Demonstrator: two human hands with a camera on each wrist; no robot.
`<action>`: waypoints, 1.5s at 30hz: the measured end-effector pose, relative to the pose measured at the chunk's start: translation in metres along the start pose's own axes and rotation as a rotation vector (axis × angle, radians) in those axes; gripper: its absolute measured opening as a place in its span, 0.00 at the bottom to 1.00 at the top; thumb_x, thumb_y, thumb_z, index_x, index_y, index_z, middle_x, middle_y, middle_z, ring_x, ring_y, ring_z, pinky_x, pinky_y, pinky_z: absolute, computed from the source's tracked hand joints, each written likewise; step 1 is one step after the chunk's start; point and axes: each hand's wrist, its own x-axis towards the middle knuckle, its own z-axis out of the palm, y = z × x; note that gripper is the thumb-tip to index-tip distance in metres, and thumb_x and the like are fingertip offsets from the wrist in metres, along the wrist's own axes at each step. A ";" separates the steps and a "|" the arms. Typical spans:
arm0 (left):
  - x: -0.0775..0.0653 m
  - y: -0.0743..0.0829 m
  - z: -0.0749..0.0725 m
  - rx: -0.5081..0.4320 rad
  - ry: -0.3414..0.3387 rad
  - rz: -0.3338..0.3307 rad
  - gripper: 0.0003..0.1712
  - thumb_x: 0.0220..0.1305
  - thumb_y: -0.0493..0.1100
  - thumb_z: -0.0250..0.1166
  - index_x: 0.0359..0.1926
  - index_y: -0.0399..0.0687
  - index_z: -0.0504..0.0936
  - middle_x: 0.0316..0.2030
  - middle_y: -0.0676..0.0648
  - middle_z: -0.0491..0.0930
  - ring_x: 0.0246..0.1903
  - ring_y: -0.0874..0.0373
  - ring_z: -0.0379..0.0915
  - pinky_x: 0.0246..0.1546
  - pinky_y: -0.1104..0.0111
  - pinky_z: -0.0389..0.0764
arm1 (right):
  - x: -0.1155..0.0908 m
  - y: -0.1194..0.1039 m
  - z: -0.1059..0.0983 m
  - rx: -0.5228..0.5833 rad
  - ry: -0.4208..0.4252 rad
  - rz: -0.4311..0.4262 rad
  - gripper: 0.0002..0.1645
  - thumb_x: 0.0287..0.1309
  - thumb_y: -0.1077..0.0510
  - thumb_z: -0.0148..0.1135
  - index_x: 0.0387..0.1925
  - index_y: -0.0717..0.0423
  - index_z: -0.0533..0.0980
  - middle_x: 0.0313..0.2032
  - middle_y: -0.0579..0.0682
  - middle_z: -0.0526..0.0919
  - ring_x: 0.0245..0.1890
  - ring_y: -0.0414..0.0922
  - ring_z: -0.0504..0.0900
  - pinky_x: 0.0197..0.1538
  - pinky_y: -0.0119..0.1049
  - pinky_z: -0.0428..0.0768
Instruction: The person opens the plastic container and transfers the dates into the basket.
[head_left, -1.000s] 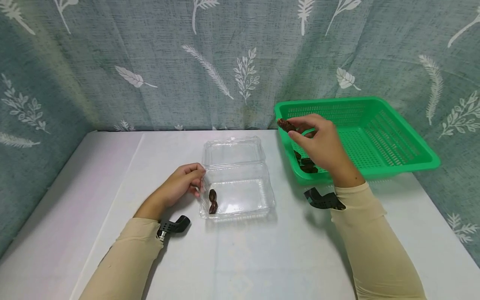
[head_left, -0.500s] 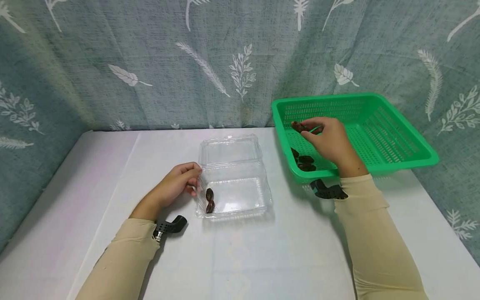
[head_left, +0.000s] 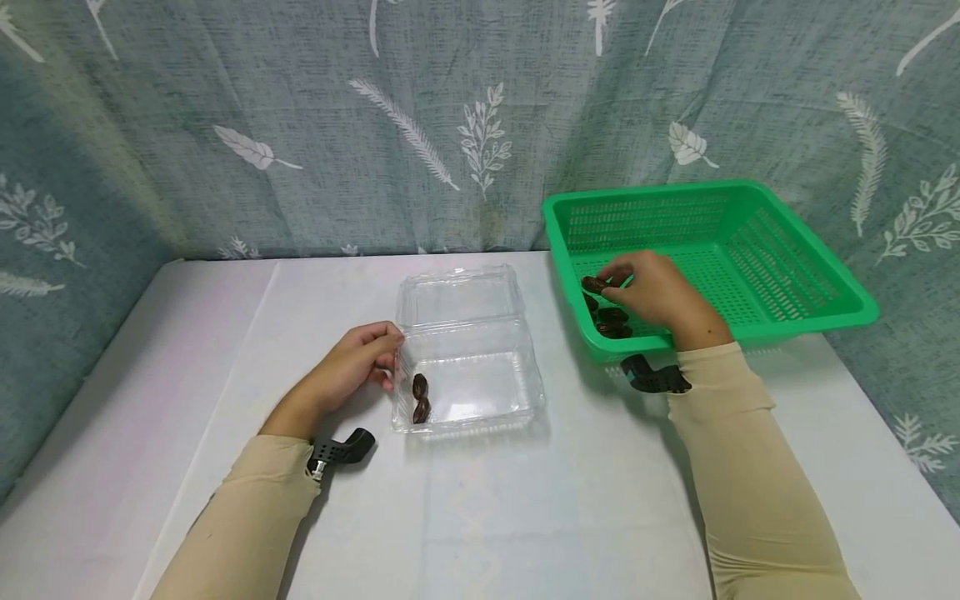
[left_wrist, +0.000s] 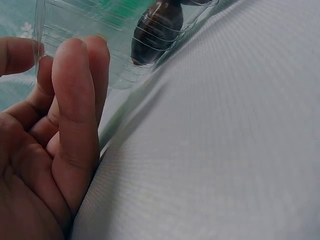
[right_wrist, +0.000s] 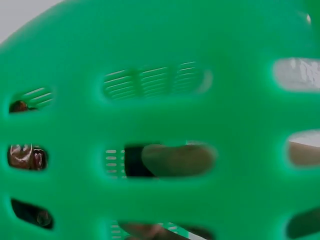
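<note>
My left hand [head_left: 354,367] pinches the left rim of a clear plastic clamshell container [head_left: 480,387], its lid laid back. Two dark brown dates [head_left: 420,398] lie end to end along its left side. The left wrist view shows a glossy date [left_wrist: 159,32] through the clear wall, with the left hand's fingers [left_wrist: 75,95] against the plastic. Inside the green basket [head_left: 817,292], my right hand [head_left: 651,293] holds a date [head_left: 594,285] between thumb and fingertips, low over other dates [head_left: 613,323]. In the right wrist view the basket's wall [right_wrist: 160,120] hides most of that hand.
The basket stands at the back right, close to the leaf-patterned curtain [head_left: 315,125]. A white cloth [head_left: 487,517] covers the table. Black wrist mounts [head_left: 656,377] sit at both cuffs.
My right hand has moved from the basket's left rim slightly right and down into the basket, with the date. The left hand keeps its grip on the container. The head view shifted slightly.
</note>
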 end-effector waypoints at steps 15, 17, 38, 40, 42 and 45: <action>-0.003 -0.001 -0.001 -0.006 0.012 0.006 0.12 0.75 0.42 0.50 0.39 0.35 0.70 0.22 0.52 0.74 0.23 0.62 0.74 0.25 0.69 0.82 | 0.004 -0.003 0.003 -0.025 -0.088 -0.048 0.17 0.66 0.59 0.62 0.54 0.60 0.81 0.44 0.62 0.85 0.44 0.55 0.81 0.46 0.49 0.78; -0.003 -0.001 -0.002 -0.008 0.011 0.006 0.12 0.75 0.42 0.49 0.40 0.35 0.70 0.22 0.51 0.74 0.23 0.62 0.74 0.25 0.70 0.82 | 0.004 -0.003 0.004 -0.024 -0.094 -0.047 0.18 0.66 0.59 0.62 0.55 0.60 0.80 0.44 0.62 0.85 0.43 0.55 0.81 0.45 0.48 0.78; -0.001 -0.002 -0.002 0.002 0.000 0.019 0.13 0.75 0.43 0.50 0.40 0.33 0.69 0.26 0.50 0.74 0.25 0.62 0.76 0.25 0.69 0.82 | -0.011 -0.040 0.007 0.099 0.255 -0.180 0.17 0.70 0.55 0.58 0.55 0.57 0.81 0.51 0.56 0.85 0.48 0.53 0.82 0.44 0.48 0.80; 0.000 -0.003 -0.002 0.000 -0.003 0.016 0.13 0.76 0.43 0.50 0.40 0.34 0.70 0.26 0.50 0.74 0.25 0.63 0.75 0.25 0.70 0.82 | -0.015 -0.049 0.011 0.120 0.306 -0.240 0.16 0.69 0.56 0.59 0.53 0.57 0.82 0.49 0.55 0.86 0.46 0.50 0.82 0.42 0.45 0.81; 0.001 -0.004 -0.002 0.000 -0.007 0.015 0.13 0.76 0.43 0.50 0.40 0.35 0.70 0.26 0.50 0.74 0.25 0.62 0.75 0.25 0.69 0.82 | -0.020 -0.058 0.015 0.133 0.350 -0.303 0.14 0.68 0.58 0.60 0.51 0.58 0.83 0.46 0.55 0.86 0.44 0.49 0.82 0.41 0.40 0.81; 0.002 -0.003 -0.001 0.001 -0.009 0.019 0.13 0.76 0.43 0.50 0.40 0.34 0.70 0.26 0.50 0.74 0.25 0.62 0.75 0.25 0.69 0.82 | -0.025 -0.068 0.021 0.153 0.408 -0.380 0.11 0.66 0.61 0.62 0.47 0.59 0.84 0.43 0.54 0.86 0.41 0.47 0.82 0.38 0.33 0.80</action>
